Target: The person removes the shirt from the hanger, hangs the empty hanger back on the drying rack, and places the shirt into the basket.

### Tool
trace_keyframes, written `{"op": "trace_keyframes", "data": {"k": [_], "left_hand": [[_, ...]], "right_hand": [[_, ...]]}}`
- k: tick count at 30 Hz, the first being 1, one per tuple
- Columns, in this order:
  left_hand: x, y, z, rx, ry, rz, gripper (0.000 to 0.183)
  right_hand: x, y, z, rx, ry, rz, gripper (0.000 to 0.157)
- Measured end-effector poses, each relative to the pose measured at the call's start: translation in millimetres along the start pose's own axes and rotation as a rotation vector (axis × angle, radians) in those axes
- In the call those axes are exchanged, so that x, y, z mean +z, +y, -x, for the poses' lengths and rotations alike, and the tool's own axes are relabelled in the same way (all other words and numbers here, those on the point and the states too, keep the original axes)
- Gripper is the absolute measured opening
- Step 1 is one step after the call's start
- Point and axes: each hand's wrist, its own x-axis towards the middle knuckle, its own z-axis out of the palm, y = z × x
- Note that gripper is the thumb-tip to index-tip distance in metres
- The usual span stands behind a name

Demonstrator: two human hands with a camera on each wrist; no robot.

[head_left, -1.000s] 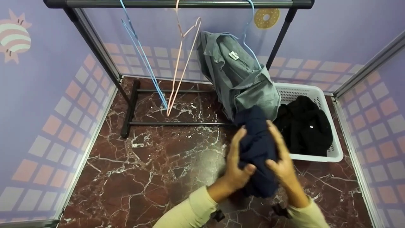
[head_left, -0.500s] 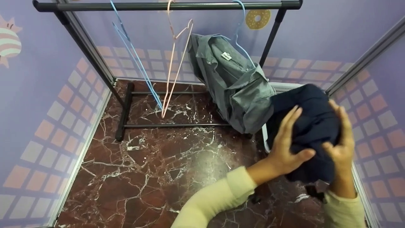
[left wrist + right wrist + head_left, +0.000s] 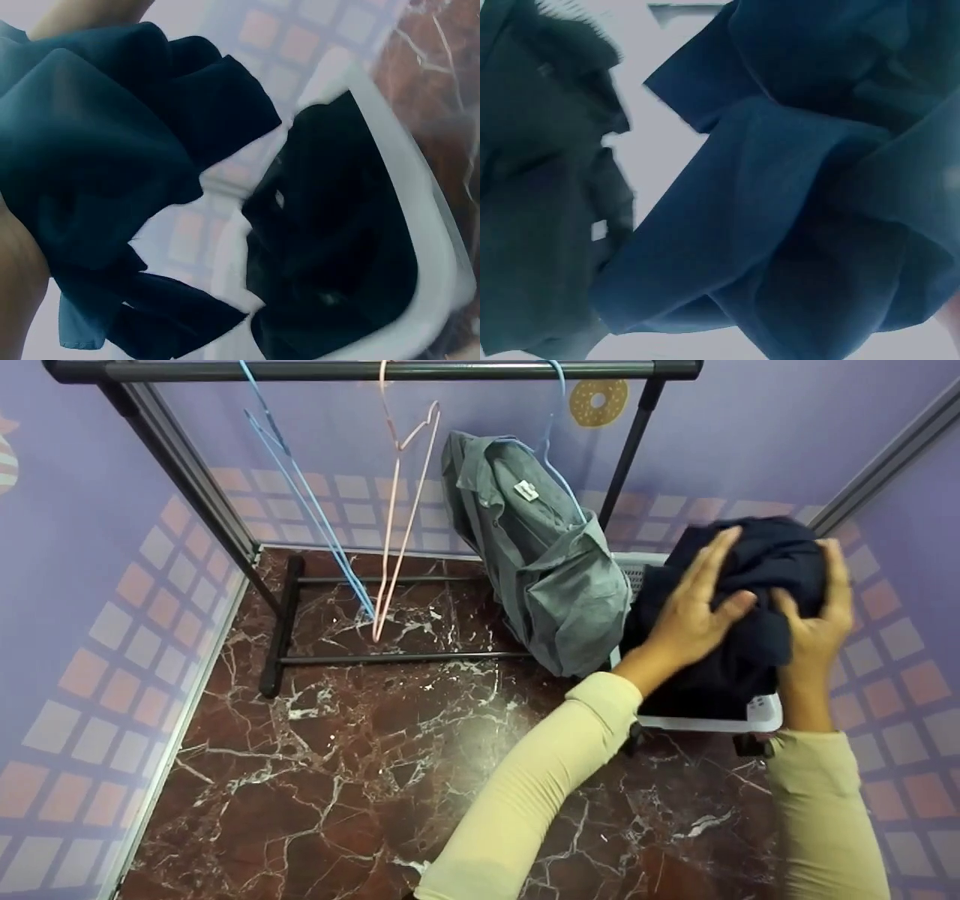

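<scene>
A bundled navy garment point(image 3: 784, 551) is held between my two hands above the white basket point(image 3: 694, 725). The left hand point(image 3: 694, 619) grips its left side, thumb lying across the near face. On the opposite side, the right hand point(image 3: 817, 626) grips it the same way. Black clothing point(image 3: 690, 697) lies inside the basket, partly covered by the bundle and arms. In the left wrist view, the navy cloth point(image 3: 97, 142) hangs in loose folds beside the basket rim point(image 3: 431, 225). Folds of the same cloth point(image 3: 705, 217) fill much of the right wrist view.
A grey shirt point(image 3: 540, 562) hangs on a blue hanger from the black rack point(image 3: 375, 370), left of the basket. Further left are a pink hanger point(image 3: 390, 540) and a blue hanger point(image 3: 307, 502). Patterned walls enclose the marble floor point(image 3: 360, 780).
Both hands have carried the navy bundle rightward and away from the body, from in front of the grey shirt to over the basket. The head view has shifted slightly right.
</scene>
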Motion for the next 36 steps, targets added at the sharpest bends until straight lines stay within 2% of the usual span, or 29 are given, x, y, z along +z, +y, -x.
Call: {"op": "trace_keyframes", "data": {"k": [5,8,13,15,20,24,30,36], "left_hand": [[5.0,-36.2,19.3,-0.186,0.049,0.002,0.068],[9.3,-50.4,34.1,-0.287,0.034,0.008,0.066],[13.2,-66.0,52.7,-0.41,-0.045,-0.028,0.069],[14.8,-70.5,58.1,-0.431,-0.079,-0.093,0.071],[18.6,-77.1,65.3,-0.447,-0.122,-0.275,0.07],[18.4,-79.3,66.4,-0.439,-0.135,-0.342,0.065],[13.5,-79.8,75.4,-0.381,-0.188,-0.404,0.061],[2.8,-71.2,96.7,-0.307,-0.266,-0.418,0.065]], "right_hand": [[10.3,59.4,3.8,0.005,-0.101,0.266,0.069],[11.0,85.6,7.9,-0.025,-0.204,0.355,0.07],[6.6,104.2,14.9,-0.058,-0.457,0.481,0.069],[2.7,104.2,19.1,-0.038,-0.529,0.52,0.068],[-1.3,96.8,25.9,-0.107,-0.607,0.549,0.068],[4.1,94.1,27.6,-0.184,-0.729,0.592,0.068],[5.9,110.9,30.1,-0.177,-0.913,0.753,0.068],[4.9,129.0,37.8,-0.131,-1.054,0.837,0.067]]}}
